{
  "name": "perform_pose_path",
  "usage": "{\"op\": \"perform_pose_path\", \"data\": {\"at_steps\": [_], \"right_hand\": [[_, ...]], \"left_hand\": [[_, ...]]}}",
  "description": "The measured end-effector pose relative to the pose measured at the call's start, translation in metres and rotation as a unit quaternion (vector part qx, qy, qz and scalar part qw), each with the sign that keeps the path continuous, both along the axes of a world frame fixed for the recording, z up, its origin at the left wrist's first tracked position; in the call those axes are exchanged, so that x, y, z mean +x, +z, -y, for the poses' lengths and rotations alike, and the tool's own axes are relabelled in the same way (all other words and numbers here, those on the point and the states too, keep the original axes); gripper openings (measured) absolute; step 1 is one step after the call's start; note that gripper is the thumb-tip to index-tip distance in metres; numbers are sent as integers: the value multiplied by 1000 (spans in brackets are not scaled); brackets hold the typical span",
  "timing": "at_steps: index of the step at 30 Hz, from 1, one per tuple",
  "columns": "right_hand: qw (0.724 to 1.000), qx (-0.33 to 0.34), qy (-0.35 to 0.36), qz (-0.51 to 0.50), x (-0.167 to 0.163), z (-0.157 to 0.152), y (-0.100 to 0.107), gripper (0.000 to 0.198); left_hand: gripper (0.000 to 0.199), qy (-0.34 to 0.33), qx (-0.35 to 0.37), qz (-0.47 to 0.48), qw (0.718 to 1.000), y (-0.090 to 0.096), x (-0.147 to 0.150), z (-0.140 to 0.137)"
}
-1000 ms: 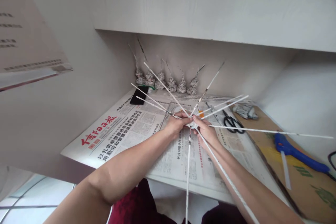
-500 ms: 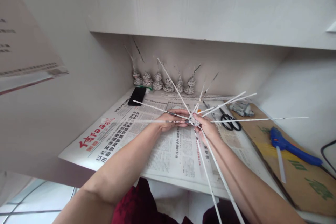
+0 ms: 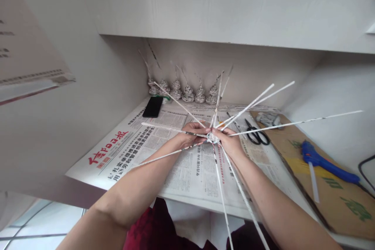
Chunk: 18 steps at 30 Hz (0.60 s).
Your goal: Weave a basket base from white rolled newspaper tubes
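Paper-strip hub (image 3: 213, 138) is pinched by the left grip (image 3: 190, 129) and right grip (image 3: 231, 142), apparently both nearly closed.

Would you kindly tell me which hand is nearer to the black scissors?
Right. The right hand, holding the paper piece, is just left of the scissors, not touching them; the left hand is farther left, on that piece's other side.

HEAD: worn on the person's head | faces forward and down | near, bare left hand (image 3: 190, 128) and bare right hand (image 3: 231, 144) mid-frame | over white newspaper sheets printed black and red (image 3: 193, 164), toward pale grey back wall (image 3: 263, 74)
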State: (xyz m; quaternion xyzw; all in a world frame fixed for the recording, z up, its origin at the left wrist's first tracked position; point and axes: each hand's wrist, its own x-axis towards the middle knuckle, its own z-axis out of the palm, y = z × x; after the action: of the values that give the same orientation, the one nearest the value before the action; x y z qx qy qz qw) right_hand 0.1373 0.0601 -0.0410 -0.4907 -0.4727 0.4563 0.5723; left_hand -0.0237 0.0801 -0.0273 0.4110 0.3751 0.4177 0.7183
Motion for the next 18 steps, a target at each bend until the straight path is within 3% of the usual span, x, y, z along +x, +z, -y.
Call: {"op": "perform_pose_path", "data": {"at_steps": [4,10,18], "right_hand": [[999,-6,7,33,0,-1,-5,35],[1000,-24,-2,-3,-2,0,4,38],[999,-12,-16,40,1,1,-2,36]], "left_hand": [[37,21,29,-6,999,-4,1,0],[35,46,42,-3,998,-7,1,-2],[34,34,39,-12,999,-6,-1,-3]]}}
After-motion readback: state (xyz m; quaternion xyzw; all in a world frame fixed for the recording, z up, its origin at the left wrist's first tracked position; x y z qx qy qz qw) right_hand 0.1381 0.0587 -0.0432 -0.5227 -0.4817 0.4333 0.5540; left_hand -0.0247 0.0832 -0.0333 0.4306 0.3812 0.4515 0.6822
